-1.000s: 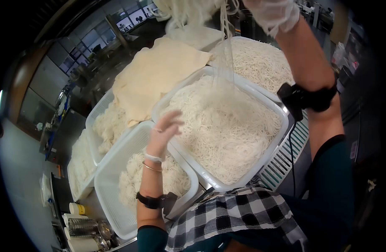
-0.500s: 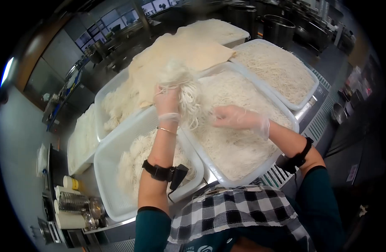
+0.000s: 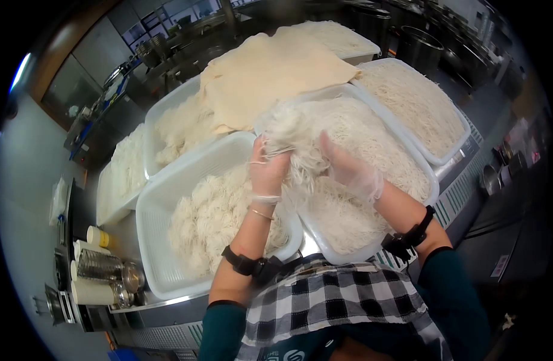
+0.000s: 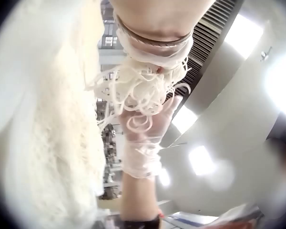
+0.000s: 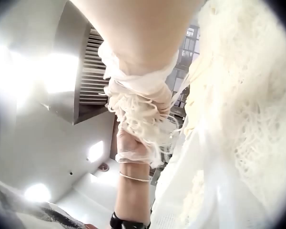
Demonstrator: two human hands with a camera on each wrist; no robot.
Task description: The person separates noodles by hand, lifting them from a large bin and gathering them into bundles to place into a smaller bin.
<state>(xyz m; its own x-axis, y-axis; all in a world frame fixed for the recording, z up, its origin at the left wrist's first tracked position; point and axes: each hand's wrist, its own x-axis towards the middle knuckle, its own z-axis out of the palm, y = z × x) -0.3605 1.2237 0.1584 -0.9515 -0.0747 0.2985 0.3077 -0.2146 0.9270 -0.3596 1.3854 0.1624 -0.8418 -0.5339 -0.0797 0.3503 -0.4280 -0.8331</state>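
Note:
My gloved left hand (image 3: 270, 171) grips a loose bundle of thin white noodles (image 3: 297, 135), whose strands hang down on its right side. Close against that bundle, on its right, is my gloved right hand (image 3: 345, 162), fingers stretched upward. From the left wrist, the right hand (image 4: 145, 126) shows behind curling strands, its fingers extended. The right wrist view has noodles (image 5: 138, 112) below the right glove and the left hand (image 5: 131, 143) at their far side. Both hands are over the near edge of a white tub (image 3: 431, 180) heaped with noodles.
Left of it, another white tub (image 3: 145, 219) holds clumped noodles. A broad pale sheet (image 3: 276, 66) drapes across the tubs behind. More noodles fill a tub (image 3: 460, 141) at right and one at the far left (image 3: 102, 204). Cups (image 3: 96, 292) and glass jars stand at lower left.
The right hand came down from high up with long noodles; the left hand, empty at first, took the bundle. Since then the right hand has turned fingers-up beside it.

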